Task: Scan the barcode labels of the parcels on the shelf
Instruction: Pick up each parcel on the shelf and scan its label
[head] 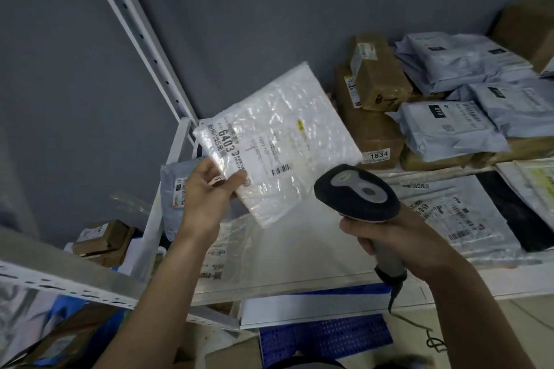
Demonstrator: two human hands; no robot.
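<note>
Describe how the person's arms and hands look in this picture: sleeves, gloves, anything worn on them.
Both forearms are bare as far as the frame shows, with no sleeve in view. The left hand and right hand wear no gloves. No watch, ring or wristband can be seen on either. Small dark marks, perhaps handwriting, show near the left hand's thumb, too blurred to read.
</note>
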